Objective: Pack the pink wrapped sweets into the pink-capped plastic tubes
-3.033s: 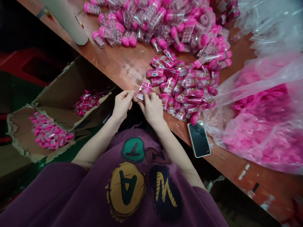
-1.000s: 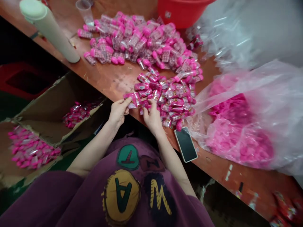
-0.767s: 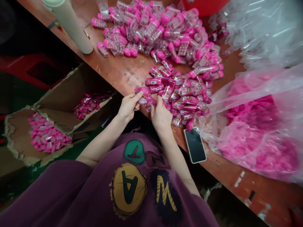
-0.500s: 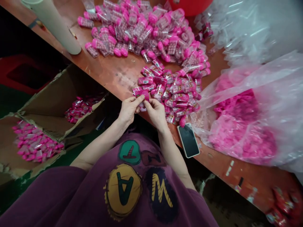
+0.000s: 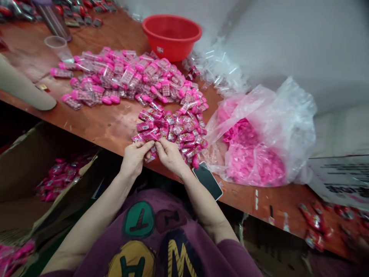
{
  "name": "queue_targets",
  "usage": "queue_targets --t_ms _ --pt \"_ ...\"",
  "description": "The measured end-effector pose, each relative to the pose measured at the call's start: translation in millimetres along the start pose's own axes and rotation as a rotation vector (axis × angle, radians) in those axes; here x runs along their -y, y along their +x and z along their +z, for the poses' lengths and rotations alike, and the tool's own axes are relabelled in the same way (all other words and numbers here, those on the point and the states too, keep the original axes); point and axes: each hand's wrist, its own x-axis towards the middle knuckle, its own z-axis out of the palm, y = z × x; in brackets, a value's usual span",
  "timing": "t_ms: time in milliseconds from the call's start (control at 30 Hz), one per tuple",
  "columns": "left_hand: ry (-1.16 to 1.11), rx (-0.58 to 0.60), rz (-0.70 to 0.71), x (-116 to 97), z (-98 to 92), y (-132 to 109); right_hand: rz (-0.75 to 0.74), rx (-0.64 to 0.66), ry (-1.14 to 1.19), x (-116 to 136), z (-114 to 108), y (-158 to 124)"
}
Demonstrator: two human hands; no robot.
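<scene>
1. Far left, a pale cylinder point(image 5: 24, 84) stands at the edge of the surface point(image 5: 112, 130); below it, a cardboard box point(image 5: 23, 165) holds pink packs point(image 5: 62, 175). The view has swung since half a second ago, so the second heap lower down is now mostly cut off.
2. A clear cup point(image 5: 59, 48) stands whole in view, where only a part showed before; beside it spreads the heap of clear bottles point(image 5: 115, 75) with pink caps.
3. The left hand point(image 5: 132, 157) pinches a pink wrapper point(image 5: 155, 137) between thumb and finger, at the front of the surface (the fingers hide much of it).
4. The right hand point(image 5: 171, 156) pinches the same wrapper; a second ago it was apart from the left, and now the fingertips meet.
5. Behind, the red basin point(image 5: 173, 44) shows fully rather than just its underside.
6. Wrapped pink packs point(image 5: 187, 136) lie just beyond the right hand; the phone point(image 5: 210, 182) is now partly behind the forearm.
7. Farther right sit the plastic bag point(image 5: 291, 127) of pink pieces and a newly visible printed carton point(image 5: 343, 177), with red packets point(image 5: 315, 227) near it.
</scene>
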Motion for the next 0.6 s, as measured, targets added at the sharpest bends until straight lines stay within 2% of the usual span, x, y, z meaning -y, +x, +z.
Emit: queue_targets --t_ms 133,167,233,267,333,467,600 --pt "-0.044 0.066 -0.097 -9.3 -4.5 5.5 -0.094 0.204 -0.156 -12.2 -46.2 32.0" --pt "-0.053 0.054 -0.097 -10.6 -6.9 6.9 -0.094 0.190 -0.196 -20.4 -61.6 45.8" --pt "-0.069 0.013 -0.081 -11.4 -11.3 9.3 -0.018 -0.043 -0.422 -42.0 -91.6 78.9" --pt "-0.076 -0.006 -0.076 -11.1 -13.0 10.1 0.037 -0.076 -0.568 -54.2 -104.4 96.7" --pt "-0.093 -0.029 -0.085 -9.3 -15.4 10.7 0.130 -0.034 -0.828 -77.8 -122.2 130.4" --pt "-0.137 -0.051 -0.121 -5.5 -17.9 8.8 0.080 0.184 -1.055 -108.3 -130.0 172.6" --pt "-0.185 -0.082 -0.161 -5.4 -19.8 6.2 -0.011 0.245 -1.112 -116.4 -126.5 183.5"
